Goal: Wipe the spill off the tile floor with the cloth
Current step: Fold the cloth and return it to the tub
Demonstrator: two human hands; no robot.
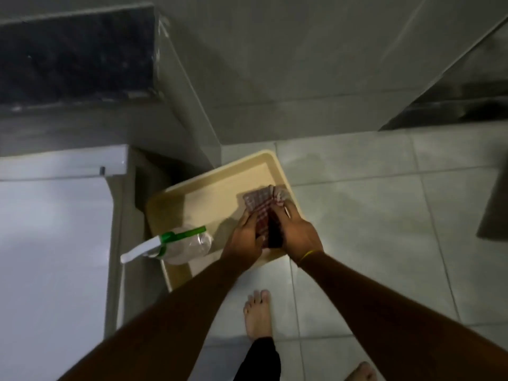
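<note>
A red-and-white checked cloth (pixel 259 204) is bunched between both my hands, above the right part of a beige tray (pixel 198 199) on the pale tile floor (pixel 371 215). My left hand (pixel 243 240) grips the cloth's left side. On its right side my right hand (pixel 298 232) holds it, a yellow band at the wrist. The cloth's upper end spreads out over the tray's right rim. No spill shows clearly on the dim tiles.
A clear spray bottle (pixel 189 243) with a white and green trigger head lies on the tray's near left. A white appliance (pixel 52 243) stands at the left, grey walls behind. My bare feet (pixel 258 314) are on the tiles below the tray. A dark object (pixel 494 210) is at the right edge.
</note>
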